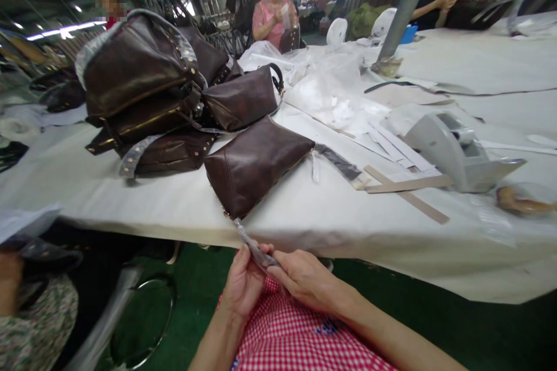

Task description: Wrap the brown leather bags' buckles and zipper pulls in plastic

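A dark brown leather handbag (261,162) lies on the white-covered table close to its front edge. From the bag's near corner a strap wrapped in clear plastic (247,236) runs down past the edge towards me. My left hand (246,281) pinches this strap between thumb and fingers. Just to the right, my right hand (300,275) is closed around the strap's lower end, fingers pressed together. Both hands are over my red checked apron (300,336). A second plastic-wrapped strap (342,165) stretches out from the bag's right corner.
More brown bags (139,69) are piled at the left. A grey tape dispenser (452,151), cardboard strips (409,185) and crumpled clear plastic (326,93) lie to the right. A metal post (402,11) rises from the table. A co-worker's patterned sleeve (39,324) is at lower left; other people work across the table.
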### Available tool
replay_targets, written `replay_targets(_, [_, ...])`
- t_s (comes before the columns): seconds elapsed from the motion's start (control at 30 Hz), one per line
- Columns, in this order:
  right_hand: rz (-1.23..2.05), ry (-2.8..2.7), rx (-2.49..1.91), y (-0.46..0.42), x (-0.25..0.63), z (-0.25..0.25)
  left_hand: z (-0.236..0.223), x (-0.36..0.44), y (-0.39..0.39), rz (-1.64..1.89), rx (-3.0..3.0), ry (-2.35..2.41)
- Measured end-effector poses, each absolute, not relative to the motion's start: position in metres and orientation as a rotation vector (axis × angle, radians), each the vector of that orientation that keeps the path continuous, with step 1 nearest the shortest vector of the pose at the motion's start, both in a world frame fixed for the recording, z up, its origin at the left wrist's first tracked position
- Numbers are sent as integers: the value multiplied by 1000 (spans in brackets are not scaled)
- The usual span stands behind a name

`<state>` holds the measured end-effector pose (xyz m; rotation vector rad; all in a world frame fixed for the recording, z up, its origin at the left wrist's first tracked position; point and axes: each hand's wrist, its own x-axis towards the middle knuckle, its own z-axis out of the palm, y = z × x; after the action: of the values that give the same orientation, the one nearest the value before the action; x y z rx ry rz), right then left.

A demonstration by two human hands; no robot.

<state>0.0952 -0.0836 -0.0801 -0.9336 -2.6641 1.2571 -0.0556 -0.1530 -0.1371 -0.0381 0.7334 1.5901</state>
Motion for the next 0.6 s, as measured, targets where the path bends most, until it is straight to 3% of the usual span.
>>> replay_targets(0.1, [1455,-2584,-797,-77,100,-84,-132,-65,-143,1615,-121,744])
replay_targets(0.23, [1953,-2452,-667,-53,135,-101,-118,-93,-132,1664,-171,760])
replay_targets(0.37, [2424,-2124,-797,-30,195,-110,-95,-122,-125,1718,-192,866])
replay_targets(0.6, [2780,-1801,-1065,-14,277,-89,-54,-156,-106,1665,-261,1024])
